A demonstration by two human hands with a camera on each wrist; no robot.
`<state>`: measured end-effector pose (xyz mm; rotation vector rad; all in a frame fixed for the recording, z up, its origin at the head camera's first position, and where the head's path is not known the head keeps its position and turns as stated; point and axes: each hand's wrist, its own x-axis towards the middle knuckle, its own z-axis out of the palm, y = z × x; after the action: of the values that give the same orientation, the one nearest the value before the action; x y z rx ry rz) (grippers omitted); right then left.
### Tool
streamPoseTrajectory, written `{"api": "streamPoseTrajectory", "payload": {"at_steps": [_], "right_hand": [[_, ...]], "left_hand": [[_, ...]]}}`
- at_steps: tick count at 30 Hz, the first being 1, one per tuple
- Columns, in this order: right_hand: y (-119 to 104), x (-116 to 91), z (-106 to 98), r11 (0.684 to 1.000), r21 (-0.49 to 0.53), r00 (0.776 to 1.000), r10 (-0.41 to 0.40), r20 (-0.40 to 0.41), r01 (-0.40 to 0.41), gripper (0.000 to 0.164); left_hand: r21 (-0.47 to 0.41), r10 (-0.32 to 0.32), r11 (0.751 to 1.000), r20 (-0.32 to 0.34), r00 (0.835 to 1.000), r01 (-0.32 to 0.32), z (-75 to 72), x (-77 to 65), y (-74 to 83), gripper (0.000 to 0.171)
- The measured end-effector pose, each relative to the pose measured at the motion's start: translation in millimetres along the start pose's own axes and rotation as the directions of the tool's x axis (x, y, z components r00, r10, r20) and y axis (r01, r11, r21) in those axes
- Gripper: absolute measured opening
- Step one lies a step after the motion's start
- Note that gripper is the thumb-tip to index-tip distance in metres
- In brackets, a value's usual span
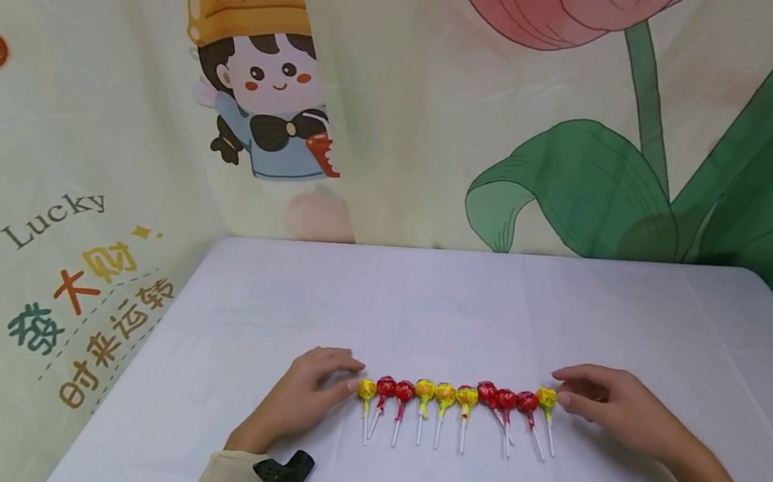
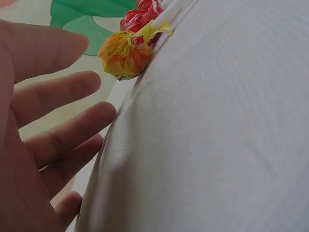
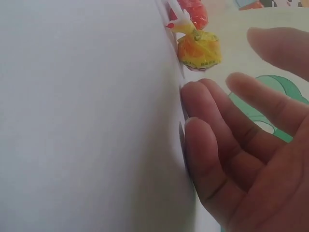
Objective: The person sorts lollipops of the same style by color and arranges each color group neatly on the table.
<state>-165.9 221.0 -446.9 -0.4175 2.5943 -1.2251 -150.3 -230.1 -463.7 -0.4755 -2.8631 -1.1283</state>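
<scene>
The lollipop row (image 1: pixel 446 394) lies on the table (image 1: pixel 466 313), sticks toward 6 o'clock, apparently for alignment. From here, the left hand (image 1: pixel 307 393) at 9 o'clock and right hand (image 1: pixel 614 408) at 3, fingers wide, gripping nothing, presumably bracket it

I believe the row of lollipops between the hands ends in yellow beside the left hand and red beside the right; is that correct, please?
Not quite: the end lollipop beside the right hand is yellow, not red, as the head view shows. The one beside the left hand is indeed yellow.
</scene>
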Motion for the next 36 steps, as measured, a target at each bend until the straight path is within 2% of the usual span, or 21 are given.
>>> {"api": "streamPoseTrajectory", "payload": {"at_steps": [7,13,22,36], "right_hand": [[-4.8,7.1,6.6,1.0,-0.02,1.0,-0.007,0.013,0.007,0.041],[-4.5,6.5,9.2,0.999,-0.049,1.0,-0.009,0.01,0.01,0.039],[-7.0,4.1,6.6,0.999,-0.047,1.0,-0.008,0.029,0.009,0.034],[-2.6,9.2,9.9,0.998,-0.048,0.999,-0.04,0.019,0.041,0.031]], "left_hand": [[-0.026,-0.018,0.999,0.014,1.0,0.018,1.8,-0.8,0.0,0.027],[-0.001,-0.019,1.0,0.028,0.999,0.019,4.3,-1.4,-1.1,0.029],[0.016,0.021,1.0,0.022,1.0,-0.022,2.1,-0.8,-1.0,0.03],[0.036,0.037,0.999,0.026,0.999,-0.038,-0.4,-2.3,-1.6,0.03]]}}
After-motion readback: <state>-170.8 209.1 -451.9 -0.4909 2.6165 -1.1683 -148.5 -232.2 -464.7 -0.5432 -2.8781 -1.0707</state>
